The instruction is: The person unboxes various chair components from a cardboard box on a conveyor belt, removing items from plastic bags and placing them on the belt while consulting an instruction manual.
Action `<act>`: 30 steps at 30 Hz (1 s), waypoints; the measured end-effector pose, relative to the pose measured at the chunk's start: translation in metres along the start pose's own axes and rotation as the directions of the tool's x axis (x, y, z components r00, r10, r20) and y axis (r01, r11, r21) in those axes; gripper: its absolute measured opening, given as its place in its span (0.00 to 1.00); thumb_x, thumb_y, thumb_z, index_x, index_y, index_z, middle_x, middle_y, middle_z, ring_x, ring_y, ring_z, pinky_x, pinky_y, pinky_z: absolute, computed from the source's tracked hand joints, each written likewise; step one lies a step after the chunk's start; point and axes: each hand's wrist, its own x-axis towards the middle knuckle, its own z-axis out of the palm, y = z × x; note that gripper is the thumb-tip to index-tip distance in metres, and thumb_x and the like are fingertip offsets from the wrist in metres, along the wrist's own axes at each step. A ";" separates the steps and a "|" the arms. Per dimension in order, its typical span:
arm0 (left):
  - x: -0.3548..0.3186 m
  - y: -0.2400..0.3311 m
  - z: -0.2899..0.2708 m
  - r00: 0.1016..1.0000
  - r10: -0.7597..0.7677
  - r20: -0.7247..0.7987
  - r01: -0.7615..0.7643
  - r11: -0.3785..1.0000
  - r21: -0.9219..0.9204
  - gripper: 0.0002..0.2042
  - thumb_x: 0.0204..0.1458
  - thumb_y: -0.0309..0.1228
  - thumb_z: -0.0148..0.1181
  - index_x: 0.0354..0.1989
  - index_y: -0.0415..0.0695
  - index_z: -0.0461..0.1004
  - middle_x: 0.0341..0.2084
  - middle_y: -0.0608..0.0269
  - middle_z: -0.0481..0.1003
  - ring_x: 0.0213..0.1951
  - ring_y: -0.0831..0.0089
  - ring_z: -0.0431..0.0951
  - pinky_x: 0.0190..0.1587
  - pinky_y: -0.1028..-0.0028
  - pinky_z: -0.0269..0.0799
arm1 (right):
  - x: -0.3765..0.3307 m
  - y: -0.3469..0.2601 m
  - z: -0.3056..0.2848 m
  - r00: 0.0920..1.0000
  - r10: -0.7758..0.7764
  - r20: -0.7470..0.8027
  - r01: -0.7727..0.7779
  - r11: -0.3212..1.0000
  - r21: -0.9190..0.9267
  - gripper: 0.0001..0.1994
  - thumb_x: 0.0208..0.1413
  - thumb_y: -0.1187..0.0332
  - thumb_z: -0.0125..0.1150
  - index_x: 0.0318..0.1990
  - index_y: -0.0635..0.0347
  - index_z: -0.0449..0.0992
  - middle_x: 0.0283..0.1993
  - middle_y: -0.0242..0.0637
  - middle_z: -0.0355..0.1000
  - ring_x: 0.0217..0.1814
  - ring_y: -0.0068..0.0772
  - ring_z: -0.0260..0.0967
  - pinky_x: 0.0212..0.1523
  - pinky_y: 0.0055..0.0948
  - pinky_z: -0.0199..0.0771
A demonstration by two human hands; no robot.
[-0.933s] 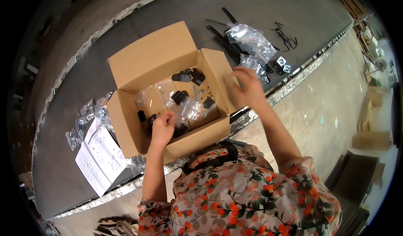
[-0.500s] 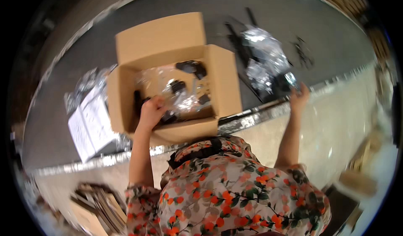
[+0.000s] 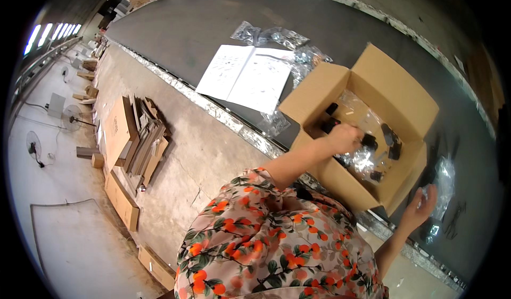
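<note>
Cardboard box (image 3: 396, 94) sits open on the dark belt (image 3: 175, 33), right of the white booklet (image 3: 247, 78); left hand (image 3: 345, 138) reaches into its near-left corner, fingers curled over bagged black parts (image 3: 372, 150); right hand (image 3: 420, 206), fingers spread, touches a clear bag (image 3: 443, 184) just right of the box.

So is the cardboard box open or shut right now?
Open. The cardboard box has its flaps folded outward, the left hand reaches inside, and clear bags of black parts show within.

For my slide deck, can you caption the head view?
Left hand inside an open cardboard box of bagged black parts; right hand by a clear bag.
</note>
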 end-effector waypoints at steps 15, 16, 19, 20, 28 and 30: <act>-0.069 -0.124 -0.111 0.740 -0.126 -0.660 -0.064 0.965 -0.256 0.03 0.37 0.25 0.57 0.23 0.42 0.71 0.29 0.56 0.70 0.33 0.59 0.69 0.38 0.68 0.64 | -0.048 -0.102 0.105 0.869 0.287 0.402 -0.191 0.946 -0.264 0.16 0.54 0.60 0.45 0.28 0.66 0.71 0.21 0.44 0.68 0.22 0.31 0.67 0.25 0.29 0.64; -0.080 -0.163 -0.110 0.738 -0.185 -0.649 0.140 0.983 -0.120 0.05 0.36 0.26 0.58 0.24 0.42 0.72 0.33 0.53 0.69 0.36 0.57 0.68 0.40 0.66 0.63 | -0.048 -0.098 0.106 0.879 0.276 0.390 -0.197 0.953 -0.229 0.16 0.54 0.60 0.44 0.28 0.66 0.72 0.21 0.44 0.68 0.22 0.31 0.66 0.24 0.29 0.64; -0.113 -0.240 -0.127 0.787 -0.406 -0.464 0.497 0.863 0.089 0.09 0.35 0.28 0.58 0.28 0.45 0.73 0.37 0.54 0.67 0.43 0.56 0.63 0.42 0.61 0.60 | -0.049 -0.091 0.112 0.868 0.323 0.378 -0.213 0.929 -0.304 0.15 0.53 0.60 0.45 0.28 0.65 0.71 0.21 0.43 0.68 0.21 0.32 0.65 0.24 0.29 0.62; -0.118 -0.253 -0.134 0.770 -0.388 -0.507 0.516 0.846 0.136 0.10 0.35 0.28 0.57 0.29 0.46 0.73 0.36 0.56 0.67 0.43 0.57 0.63 0.42 0.62 0.60 | -0.045 -0.098 0.111 0.844 0.358 0.401 -0.191 0.897 -0.398 0.15 0.53 0.60 0.46 0.29 0.65 0.71 0.21 0.43 0.68 0.23 0.32 0.66 0.25 0.28 0.63; -0.113 -0.300 -0.168 0.600 -0.435 -0.671 0.611 0.791 0.034 0.12 0.36 0.27 0.58 0.33 0.43 0.70 0.30 0.52 0.69 0.36 0.57 0.66 0.37 0.64 0.63 | -0.041 -0.090 0.109 0.810 0.387 0.440 -0.122 0.846 -0.519 0.12 0.48 0.63 0.51 0.30 0.63 0.73 0.21 0.42 0.68 0.21 0.35 0.65 0.25 0.29 0.63; -0.113 -0.310 -0.168 0.594 -0.400 -0.698 0.628 0.773 0.091 0.12 0.37 0.28 0.57 0.34 0.43 0.69 0.31 0.54 0.68 0.37 0.58 0.66 0.37 0.63 0.62 | -0.045 -0.072 0.107 0.826 0.356 0.437 -0.102 0.856 -0.506 0.12 0.48 0.63 0.51 0.30 0.63 0.73 0.22 0.42 0.69 0.22 0.36 0.65 0.26 0.29 0.63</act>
